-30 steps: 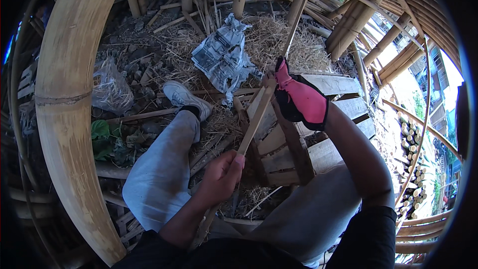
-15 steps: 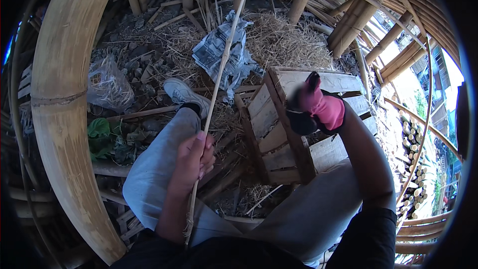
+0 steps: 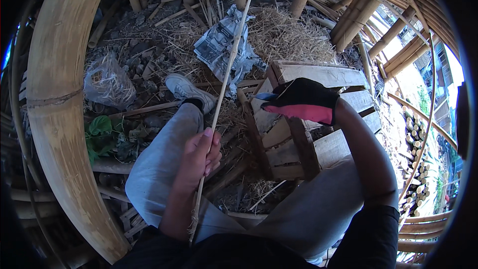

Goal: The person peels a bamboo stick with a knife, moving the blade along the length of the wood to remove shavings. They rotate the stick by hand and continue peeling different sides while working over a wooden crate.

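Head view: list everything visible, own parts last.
strip: 1, tan, centre
crate: 1, brown, centre right
newspaper: 1, grey, upper centre
straw: heap, tan, beyond crate
bag: 1, clear, left
leaves: several, green, below bag
pole: 1, tan, far left
posts: several, tan, along top
bamboo ends: many, tan, far right
shoe: at least 1, white, left of crate
legs: 2, grey, lower centre
shirt: 1, black, bottom
left hand: 1, bare, around strip
right hand: 1, black-pink glove, over crate; grip unclear

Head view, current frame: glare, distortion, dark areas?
Head view, right: daylight glare around the stacked poles; head view, left: thick bamboo post looks bowed by the fisheye; head view, corners: black; head view, centre: held strip, right hand fairly sharp.
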A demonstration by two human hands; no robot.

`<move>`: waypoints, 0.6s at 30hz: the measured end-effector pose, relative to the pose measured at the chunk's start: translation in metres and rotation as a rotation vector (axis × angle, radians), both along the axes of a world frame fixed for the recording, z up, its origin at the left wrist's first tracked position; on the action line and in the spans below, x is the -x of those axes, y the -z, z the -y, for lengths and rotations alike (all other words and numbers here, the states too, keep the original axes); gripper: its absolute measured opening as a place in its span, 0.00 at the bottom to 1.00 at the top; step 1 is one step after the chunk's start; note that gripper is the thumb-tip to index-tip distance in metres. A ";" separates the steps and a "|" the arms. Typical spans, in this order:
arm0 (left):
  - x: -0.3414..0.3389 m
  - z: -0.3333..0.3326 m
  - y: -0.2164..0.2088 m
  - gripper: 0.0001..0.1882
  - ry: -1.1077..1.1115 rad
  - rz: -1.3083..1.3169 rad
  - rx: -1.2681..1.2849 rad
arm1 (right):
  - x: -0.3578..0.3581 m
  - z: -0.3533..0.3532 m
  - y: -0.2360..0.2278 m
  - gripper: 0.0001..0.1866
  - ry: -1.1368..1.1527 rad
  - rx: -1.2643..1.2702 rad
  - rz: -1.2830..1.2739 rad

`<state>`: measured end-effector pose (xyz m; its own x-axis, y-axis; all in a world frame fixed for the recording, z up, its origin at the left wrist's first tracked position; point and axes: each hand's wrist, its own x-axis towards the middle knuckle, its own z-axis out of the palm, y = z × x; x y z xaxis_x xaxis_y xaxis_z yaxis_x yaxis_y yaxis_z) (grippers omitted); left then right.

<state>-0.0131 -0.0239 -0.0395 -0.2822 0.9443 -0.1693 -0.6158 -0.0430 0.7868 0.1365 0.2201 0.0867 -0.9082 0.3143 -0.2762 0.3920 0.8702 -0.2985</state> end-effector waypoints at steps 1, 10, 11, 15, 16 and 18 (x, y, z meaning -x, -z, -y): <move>0.000 -0.001 0.000 0.19 0.010 0.007 -0.001 | -0.002 -0.004 0.006 0.34 0.000 0.001 0.001; -0.004 0.001 -0.002 0.17 0.021 0.032 -0.031 | 0.003 0.025 -0.021 0.30 -0.143 -0.402 0.289; -0.005 0.001 -0.003 0.17 0.022 0.016 -0.027 | 0.004 0.030 -0.018 0.32 -0.146 -0.467 0.358; -0.009 -0.001 0.000 0.15 0.031 -0.053 0.009 | 0.001 0.043 0.004 0.35 -0.214 -0.486 0.450; -0.011 -0.002 -0.001 0.15 0.025 -0.096 0.026 | 0.001 0.047 0.005 0.34 -0.226 -0.466 0.526; -0.012 -0.003 -0.001 0.16 0.018 -0.136 0.048 | 0.002 0.053 0.011 0.35 -0.243 -0.468 0.577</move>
